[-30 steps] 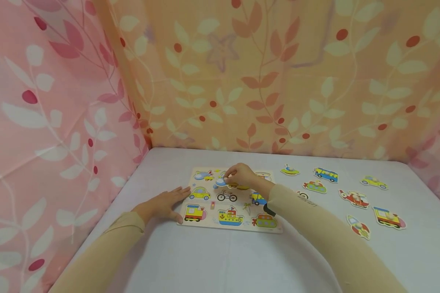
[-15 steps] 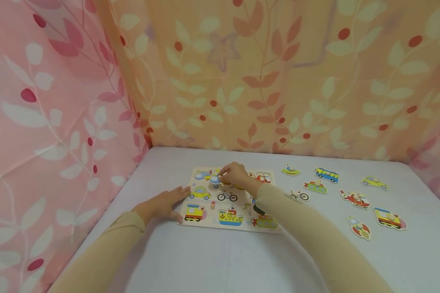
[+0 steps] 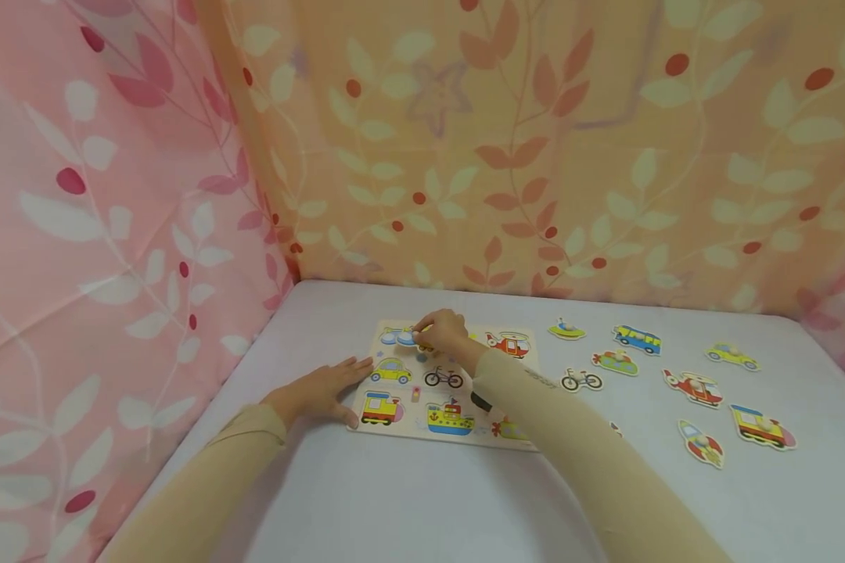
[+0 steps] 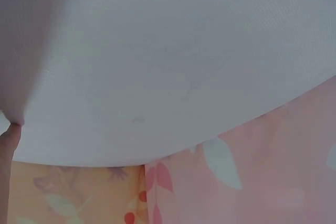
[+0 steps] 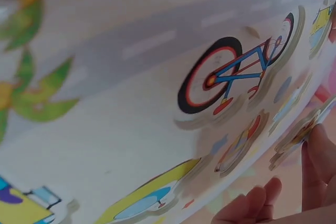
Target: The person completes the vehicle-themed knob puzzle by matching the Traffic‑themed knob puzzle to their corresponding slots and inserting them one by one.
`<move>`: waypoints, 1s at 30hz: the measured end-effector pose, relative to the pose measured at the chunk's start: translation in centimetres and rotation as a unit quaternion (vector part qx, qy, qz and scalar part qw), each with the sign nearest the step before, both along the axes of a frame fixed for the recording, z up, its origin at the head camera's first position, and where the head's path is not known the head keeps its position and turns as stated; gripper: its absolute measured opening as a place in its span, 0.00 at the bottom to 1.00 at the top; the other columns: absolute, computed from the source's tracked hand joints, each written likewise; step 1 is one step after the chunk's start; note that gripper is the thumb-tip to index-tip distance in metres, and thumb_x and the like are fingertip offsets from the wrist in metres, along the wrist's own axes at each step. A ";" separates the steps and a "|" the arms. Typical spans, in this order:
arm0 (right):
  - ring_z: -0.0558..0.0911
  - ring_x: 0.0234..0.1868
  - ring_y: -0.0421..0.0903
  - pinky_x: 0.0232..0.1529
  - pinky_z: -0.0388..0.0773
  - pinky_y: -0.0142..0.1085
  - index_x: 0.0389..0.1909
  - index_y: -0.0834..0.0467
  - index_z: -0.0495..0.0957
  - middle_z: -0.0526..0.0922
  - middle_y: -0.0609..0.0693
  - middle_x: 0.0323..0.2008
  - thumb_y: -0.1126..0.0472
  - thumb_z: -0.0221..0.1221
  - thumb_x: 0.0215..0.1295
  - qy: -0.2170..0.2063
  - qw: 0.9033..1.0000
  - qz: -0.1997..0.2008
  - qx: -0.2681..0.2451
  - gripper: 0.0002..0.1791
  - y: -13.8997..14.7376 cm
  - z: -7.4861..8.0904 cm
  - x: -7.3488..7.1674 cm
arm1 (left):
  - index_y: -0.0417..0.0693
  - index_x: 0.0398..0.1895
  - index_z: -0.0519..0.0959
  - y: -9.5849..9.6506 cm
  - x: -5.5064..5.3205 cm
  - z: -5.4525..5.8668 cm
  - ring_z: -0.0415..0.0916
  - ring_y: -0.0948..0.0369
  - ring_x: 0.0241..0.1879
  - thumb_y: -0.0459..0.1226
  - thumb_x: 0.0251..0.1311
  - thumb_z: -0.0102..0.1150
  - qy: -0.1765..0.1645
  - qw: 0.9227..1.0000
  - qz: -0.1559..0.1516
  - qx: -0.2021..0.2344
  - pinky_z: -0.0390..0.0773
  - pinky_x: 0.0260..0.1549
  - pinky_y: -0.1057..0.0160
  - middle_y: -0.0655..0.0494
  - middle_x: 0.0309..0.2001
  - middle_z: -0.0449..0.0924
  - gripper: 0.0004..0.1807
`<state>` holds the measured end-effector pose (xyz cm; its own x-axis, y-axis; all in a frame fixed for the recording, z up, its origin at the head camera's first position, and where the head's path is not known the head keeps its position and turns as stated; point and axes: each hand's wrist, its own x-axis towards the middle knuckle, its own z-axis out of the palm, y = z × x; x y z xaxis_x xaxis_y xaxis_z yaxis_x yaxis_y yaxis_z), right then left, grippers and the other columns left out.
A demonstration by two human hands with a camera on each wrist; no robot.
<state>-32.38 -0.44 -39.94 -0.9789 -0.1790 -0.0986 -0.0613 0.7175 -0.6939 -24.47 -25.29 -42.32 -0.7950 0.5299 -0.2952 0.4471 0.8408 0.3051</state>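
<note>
A wooden peg-puzzle board (image 3: 413, 422) with printed vehicle recesses lies on the white-covered table. My left hand (image 3: 315, 392) rests with spread fingers at the board's left edge; one fingertip shows in the left wrist view. Over the top-left part of the board, my right hand (image 3: 445, 332) pinches a blue-and-yellow airplane puzzle piece (image 3: 406, 338). This piece overlaps the printed airplane (image 3: 388, 337) in the head view. In the right wrist view the airplane piece (image 5: 298, 135) appears tilted, nearly edge-on, between thumb and fingers, near the printed bicycle (image 5: 236, 72).
Several loose knobbed pieces lie right of the board: a flying saucer (image 3: 567, 329), a bus (image 3: 637, 340), a submarine (image 3: 616, 362), a bicycle (image 3: 581, 381), a car (image 3: 732, 356), a helicopter (image 3: 694, 389), a rocket (image 3: 701, 443) and a train (image 3: 761, 427). Floral curtains (image 3: 500, 156) enclose the table.
My right hand has moved left across the board with the airplane piece, toward the printed airplane. My left hand keeps its place at the board's edge. The head view has shifted slightly.
</note>
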 end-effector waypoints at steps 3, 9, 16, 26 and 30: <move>0.68 0.56 0.55 0.57 0.67 0.46 0.40 0.51 0.88 0.77 0.54 0.54 0.54 0.66 0.61 -0.005 1.000 -0.006 0.000 0.09 -0.4 -0.2 -0.3 | 0.47 0.77 0.52 0.0 0.0 0.1 0.40 0.46 0.75 0.61 0.47 0.68 -0.001 1.000 0.000 0.001 0.48 0.67 0.37 0.51 0.77 0.48 0.57; 0.69 0.54 0.54 0.56 0.66 0.50 0.40 0.51 0.88 0.78 0.54 0.51 0.53 0.66 0.61 -0.010 1.000 -0.013 -0.003 0.09 -1.6 -0.5 -0.8 | 0.44 0.76 0.53 -0.1 0.2 0.3 0.41 0.44 0.74 0.59 0.48 0.69 0.002 1.000 -0.005 0.008 0.49 0.66 0.36 0.49 0.76 0.48 0.57; 0.69 0.50 0.53 0.51 0.68 0.48 0.38 0.50 0.87 0.78 0.53 0.47 0.53 0.67 0.61 -0.019 0.999 -0.034 0.007 0.08 -2.8 -0.7 -1.1 | 0.48 0.77 0.52 0.2 0.1 0.3 0.39 0.46 0.75 0.61 0.47 0.68 -0.001 1.000 0.000 -0.008 0.49 0.66 0.36 0.53 0.77 0.47 0.57; 0.69 0.54 0.55 0.56 0.67 0.49 0.41 0.51 0.87 0.76 0.56 0.51 0.54 0.64 0.64 -0.013 0.999 -0.013 0.036 0.09 -3.8 -0.3 -0.9 | 0.45 0.76 0.53 0.0 0.2 0.3 0.41 0.45 0.75 0.60 0.47 0.69 -0.001 1.000 -0.007 0.006 0.48 0.67 0.36 0.50 0.76 0.48 0.57; 0.70 0.52 0.54 0.54 0.68 0.48 0.39 0.52 0.87 0.77 0.54 0.48 0.56 0.63 0.65 -0.003 0.999 -0.004 0.052 0.07 -4.2 -0.1 -0.9 | 0.45 0.76 0.53 -0.2 0.2 0.1 0.41 0.45 0.75 0.60 0.46 0.68 0.001 1.000 -0.006 0.011 0.48 0.67 0.37 0.50 0.76 0.48 0.58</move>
